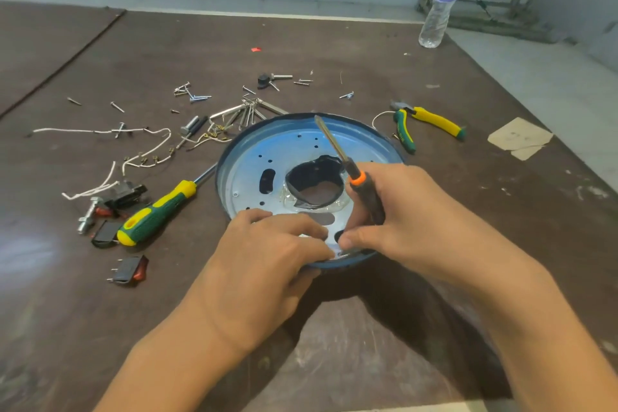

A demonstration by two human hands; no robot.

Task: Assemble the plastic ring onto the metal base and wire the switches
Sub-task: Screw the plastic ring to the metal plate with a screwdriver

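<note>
A round blue metal base (pixel 267 150) lies on the dark brown table (pixel 334 60), with a black plastic ring (pixel 317 177) in its central hole. My left hand (pixel 267 251) rests on the base's near rim, fingers curled toward a spot at the edge. My right hand (pixel 394 217) grips a black screwdriver with an orange collar (pixel 347 164), its shaft pointing up and away, while thumb and fingertip meet the left fingers at the rim. What they pinch there is hidden. Red rocker switches (pixel 128 269) and white wires (pixel 140 157) lie to the left.
A green-and-yellow screwdriver (pixel 157 211) lies left of the base. Yellow-green pliers (pixel 421 124) sit to the right. Several loose screws and bolts (pixel 234 104) are scattered behind the base. A plastic water bottle (pixel 441 3) stands at the far right corner; a paper scrap (pixel 518 139) lies right.
</note>
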